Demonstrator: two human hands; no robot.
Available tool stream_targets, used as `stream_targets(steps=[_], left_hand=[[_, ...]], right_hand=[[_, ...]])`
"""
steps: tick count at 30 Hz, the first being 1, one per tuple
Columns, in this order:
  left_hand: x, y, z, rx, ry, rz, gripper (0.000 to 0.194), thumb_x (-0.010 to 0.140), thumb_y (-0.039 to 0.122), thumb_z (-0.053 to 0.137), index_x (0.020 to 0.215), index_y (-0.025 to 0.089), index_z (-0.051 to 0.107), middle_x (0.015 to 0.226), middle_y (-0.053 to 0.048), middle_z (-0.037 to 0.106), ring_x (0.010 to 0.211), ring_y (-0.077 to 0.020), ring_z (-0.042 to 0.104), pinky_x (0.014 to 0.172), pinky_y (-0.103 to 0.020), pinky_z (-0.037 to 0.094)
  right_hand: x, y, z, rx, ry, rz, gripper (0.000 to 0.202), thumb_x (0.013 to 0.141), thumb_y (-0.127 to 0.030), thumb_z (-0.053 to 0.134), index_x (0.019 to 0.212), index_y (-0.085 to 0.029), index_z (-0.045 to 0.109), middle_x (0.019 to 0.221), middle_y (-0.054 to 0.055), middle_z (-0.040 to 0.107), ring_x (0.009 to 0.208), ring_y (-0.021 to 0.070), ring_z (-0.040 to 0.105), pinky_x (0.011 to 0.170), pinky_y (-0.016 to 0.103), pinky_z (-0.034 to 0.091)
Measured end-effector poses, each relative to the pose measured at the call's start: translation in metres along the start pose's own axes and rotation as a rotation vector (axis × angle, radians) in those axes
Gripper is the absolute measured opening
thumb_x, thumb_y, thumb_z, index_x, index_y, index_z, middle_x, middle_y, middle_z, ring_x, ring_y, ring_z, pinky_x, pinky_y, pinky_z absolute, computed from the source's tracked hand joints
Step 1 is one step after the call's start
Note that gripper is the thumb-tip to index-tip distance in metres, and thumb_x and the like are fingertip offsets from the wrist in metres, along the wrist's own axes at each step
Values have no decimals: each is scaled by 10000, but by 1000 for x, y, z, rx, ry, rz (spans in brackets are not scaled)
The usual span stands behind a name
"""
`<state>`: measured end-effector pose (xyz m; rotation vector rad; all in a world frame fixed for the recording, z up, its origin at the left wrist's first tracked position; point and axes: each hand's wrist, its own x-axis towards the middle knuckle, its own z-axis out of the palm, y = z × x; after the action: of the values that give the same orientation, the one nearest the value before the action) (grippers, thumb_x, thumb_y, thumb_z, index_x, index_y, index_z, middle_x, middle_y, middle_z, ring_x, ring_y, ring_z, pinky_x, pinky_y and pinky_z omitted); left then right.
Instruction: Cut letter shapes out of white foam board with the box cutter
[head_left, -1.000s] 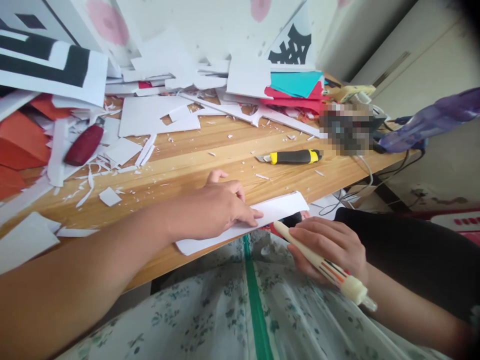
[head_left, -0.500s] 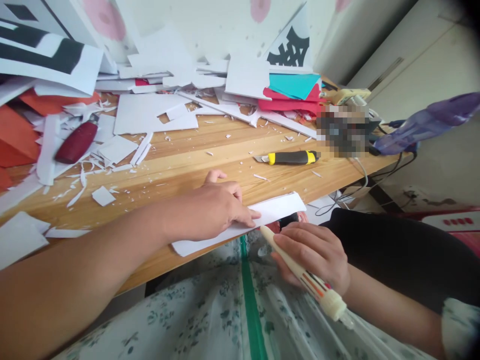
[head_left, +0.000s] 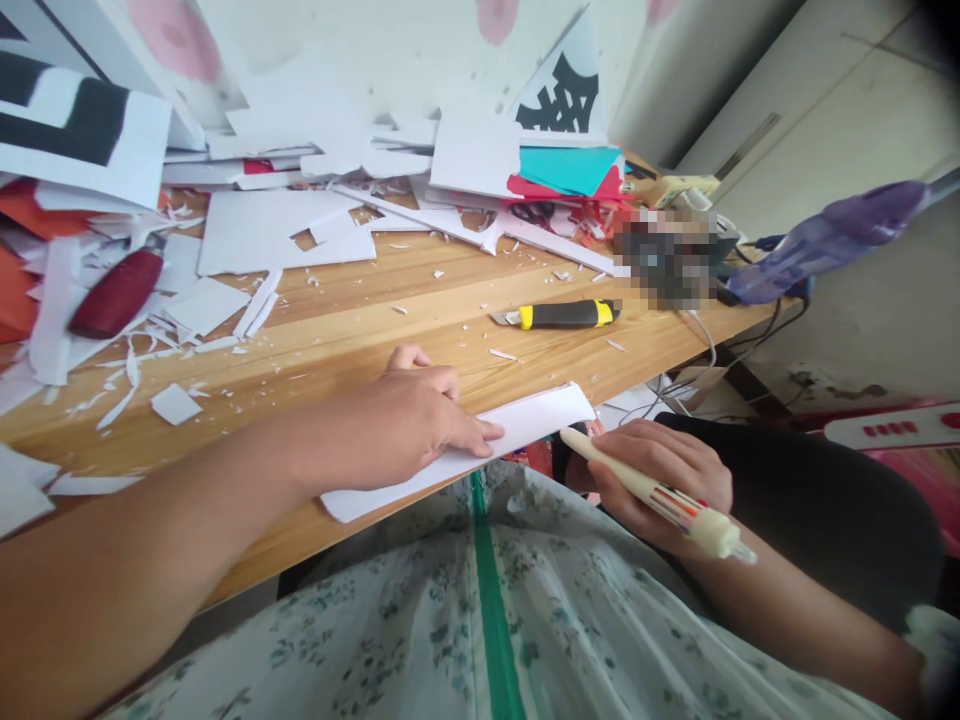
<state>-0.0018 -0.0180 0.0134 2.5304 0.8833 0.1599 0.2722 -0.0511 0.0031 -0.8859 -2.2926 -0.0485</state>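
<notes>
A white foam-board strip (head_left: 536, 412) lies along the front edge of the wooden table. My left hand (head_left: 405, 425) rests on it with fingers stretched out, the index finger pointing right along its surface. Off the table's front edge, my right hand (head_left: 667, 470) is closed around a thick cream multicolour pen (head_left: 630, 475). The pen's tip end points left toward the strip's right part, apart from it, and its clear top end points down to the right. Beyond the strip lies a yellow-and-black utility knife (head_left: 566, 315) with its blade out.
White board offcuts (head_left: 277, 228) and shavings cover the back and left of the table. A dark red-handled tool (head_left: 118, 292) lies among them. Turquoise sheets (head_left: 570, 170), a purple translucent object (head_left: 832, 240) and cables (head_left: 712, 345) are at the right.
My right hand has moved right with the pen, which now lies more level. My left hand stays on the strip. The whole view has shifted slightly.
</notes>
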Motion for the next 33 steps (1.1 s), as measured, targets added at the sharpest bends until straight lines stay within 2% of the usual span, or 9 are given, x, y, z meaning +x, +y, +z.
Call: stream_targets(steps=[3,9,12,20,26,33], left_hand=[[0,0,0,5,10,-14,309,920,291,400,1022,403,669,725,-1,535,737,-157,447,804,-375,210],[0,-1,0,4,5,4,322,901,214,435,1040,398,660,701,8,558,744,-152,453,812,-367,201],[1,-1,0,-7,13,6,319,901,211,436,1030,389,666,695,12,559,734,-147,461,801,-365,201],[1,0,0,-6,18,23,310,918,246,411,1012,387,671,723,9,593,747,-147,465,800,-370,193],[1,-2,-1,-8,-15,43,308,920,234,419,1046,381,658,708,3,596,751,-141,457,809,-367,178],[0,0,-2,11,-14,16,297,928,283,410,1061,403,647,668,5,514,703,-135,435,778,-357,186]], right_hand=[[-1,4,-1,3,-4,16,127,718,-161,618,840,-197,614,663,26,666,554,155,621,531,277,524],[-6,11,-6,-25,4,72,156,704,-140,639,842,-200,596,661,33,667,572,179,633,536,305,535],[-6,11,-7,1,5,52,174,708,-136,623,865,-199,584,671,42,666,570,180,633,535,311,537],[4,1,1,5,33,-71,165,703,-131,622,855,-174,573,624,50,654,528,161,617,497,270,516],[7,-11,7,-17,8,-76,116,730,-183,605,842,-178,574,655,24,661,574,150,629,541,269,529],[19,-32,21,112,8,-136,132,703,-159,624,827,-139,586,611,46,642,564,154,617,544,278,526]])
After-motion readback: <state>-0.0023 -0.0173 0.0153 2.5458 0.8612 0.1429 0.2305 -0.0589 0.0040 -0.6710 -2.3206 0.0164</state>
